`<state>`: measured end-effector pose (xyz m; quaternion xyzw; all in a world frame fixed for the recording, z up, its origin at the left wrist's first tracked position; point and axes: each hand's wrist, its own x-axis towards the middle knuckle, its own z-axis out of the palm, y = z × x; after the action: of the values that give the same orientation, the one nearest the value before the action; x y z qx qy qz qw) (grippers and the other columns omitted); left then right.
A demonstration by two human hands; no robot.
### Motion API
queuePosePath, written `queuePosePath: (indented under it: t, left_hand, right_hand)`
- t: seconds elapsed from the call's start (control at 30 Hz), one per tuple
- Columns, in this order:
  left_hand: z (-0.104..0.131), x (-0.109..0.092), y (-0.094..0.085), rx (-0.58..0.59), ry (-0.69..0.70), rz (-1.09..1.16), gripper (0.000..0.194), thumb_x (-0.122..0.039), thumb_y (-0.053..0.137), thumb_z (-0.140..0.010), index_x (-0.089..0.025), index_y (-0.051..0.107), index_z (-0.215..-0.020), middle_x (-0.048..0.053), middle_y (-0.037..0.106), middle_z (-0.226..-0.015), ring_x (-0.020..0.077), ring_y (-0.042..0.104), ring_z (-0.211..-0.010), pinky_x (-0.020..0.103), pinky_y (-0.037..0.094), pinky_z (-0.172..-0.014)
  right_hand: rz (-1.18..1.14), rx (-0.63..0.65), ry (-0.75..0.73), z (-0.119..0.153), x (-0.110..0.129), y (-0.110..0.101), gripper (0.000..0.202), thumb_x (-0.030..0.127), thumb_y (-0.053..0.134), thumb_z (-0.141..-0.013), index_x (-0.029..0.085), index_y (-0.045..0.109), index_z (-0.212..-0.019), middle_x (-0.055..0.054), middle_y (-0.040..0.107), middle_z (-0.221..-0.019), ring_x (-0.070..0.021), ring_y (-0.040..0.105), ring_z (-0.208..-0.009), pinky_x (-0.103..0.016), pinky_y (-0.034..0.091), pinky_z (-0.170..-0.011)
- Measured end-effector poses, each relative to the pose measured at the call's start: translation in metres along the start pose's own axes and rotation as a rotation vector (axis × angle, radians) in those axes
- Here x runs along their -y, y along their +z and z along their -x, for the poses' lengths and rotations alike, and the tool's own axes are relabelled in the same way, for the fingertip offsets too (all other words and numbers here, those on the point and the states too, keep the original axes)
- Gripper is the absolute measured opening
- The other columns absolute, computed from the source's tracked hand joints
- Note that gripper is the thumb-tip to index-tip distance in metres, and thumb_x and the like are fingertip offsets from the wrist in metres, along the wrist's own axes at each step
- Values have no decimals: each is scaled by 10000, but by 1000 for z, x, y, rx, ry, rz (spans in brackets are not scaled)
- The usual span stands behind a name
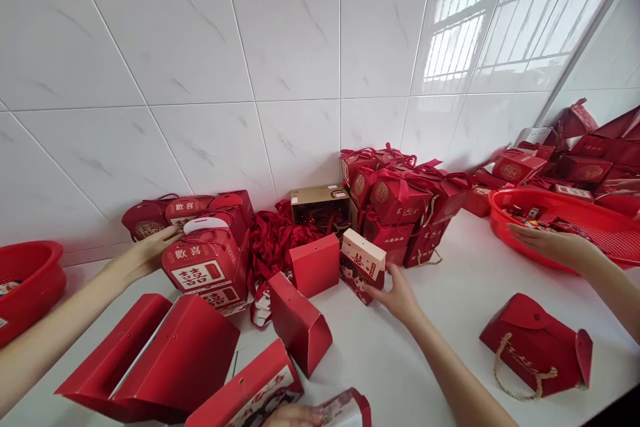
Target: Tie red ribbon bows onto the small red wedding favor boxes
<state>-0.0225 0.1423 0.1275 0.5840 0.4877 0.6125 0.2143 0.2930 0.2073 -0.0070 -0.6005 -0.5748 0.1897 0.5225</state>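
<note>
My right hand [397,297] grips a small gift box [364,260] with a cream top and printed figures. Its thumb is on the front and its fingers are behind the right side. At the bottom edge my left hand [295,416] is only partly in view. Its fingers reach a small red box with a pale panel [346,408]. Just beyond that hand lies a red box with printed figures [250,388]. Two plain red boxes [300,323] [315,265] stand beyond it, and two larger red boxes [175,353] are to the left.
A co-worker's hand [157,243] touches stacked red boxes [205,263] at left. Another person's hand [535,243] is over a red basket [615,248] at right. Ribbons [273,237], a gold box [320,197] and tied boxes [400,197] line the wall. A rope-handled box [535,343] stands right.
</note>
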Motion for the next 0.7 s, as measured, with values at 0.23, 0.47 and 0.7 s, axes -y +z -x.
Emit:
queuePosePath:
  t: [0.23, 0.47, 0.7]
  left_hand:
    - [-113, 36, -51, -104, 143, 8, 574, -689, 441, -870, -243, 563, -529, 47, 633, -710, 341, 521, -1313, 567, 533, -899]
    - [-121, 16, -65, -55, 29, 39, 245, -518, 718, -729, -305, 627, -648, 18, 706, -734, 265, 706, -1043, 332, 635, -699]
    - [16, 5, -8, -18, -42, 16, 325, -346, 627, -920, -190, 594, -1204, 76, 628, -1189, 237, 640, -1077, 393, 556, -852]
  right_hand:
    - [49, 236, -57, 16, 31, 37, 393, 270, 695, -734, 183, 582, -1100, -134, 709, -1002, -318, 678, -890, -399, 542, -718]
    - [3, 426, -137, 43, 55, 65, 570, 249, 764, -717, 191, 569, -1250, -157, 650, -1200, -333, 629, -1100, -450, 522, -912]
    - [-30, 536, -218, -20, 26, 50, 423, 165, 681, -819, 200, 617, -1235, -112, 615, -1261, -210, 657, -1024, -369, 566, -853]
